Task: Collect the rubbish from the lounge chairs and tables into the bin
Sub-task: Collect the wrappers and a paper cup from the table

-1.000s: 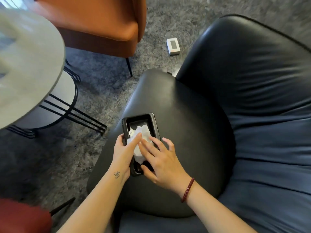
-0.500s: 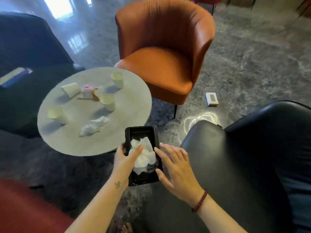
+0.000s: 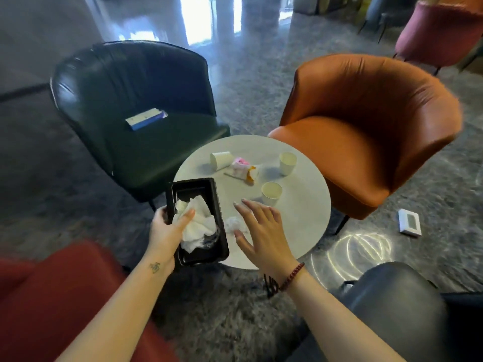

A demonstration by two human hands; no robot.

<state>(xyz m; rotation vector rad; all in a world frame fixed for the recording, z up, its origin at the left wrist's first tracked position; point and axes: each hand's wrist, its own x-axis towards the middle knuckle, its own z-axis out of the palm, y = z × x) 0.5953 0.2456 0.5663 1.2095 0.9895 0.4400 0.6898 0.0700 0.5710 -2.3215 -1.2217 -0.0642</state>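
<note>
One black plastic tray [image 3: 194, 184] is gripped by left hand [image 3: 165, 234], thumb pinning crumpled white tissue [image 3: 200, 223]; right hand [image 3: 264, 232], fingers spread, holds nothing over round white table [image 3: 303, 220].

Noted: tray [image 3: 193, 182] black, tissue [image 3: 200, 222] white, table [image 3: 303, 218] pale grey, cups [image 3: 271, 192] cream, wrapper [image 3: 241, 167] pink and orange. One black chair [image 3: 146, 152], one orange chair [image 3: 366, 142]. The floor [image 3: 251, 95] is mottled grey; bracelet [image 3: 294, 274] beads dark red.
</note>
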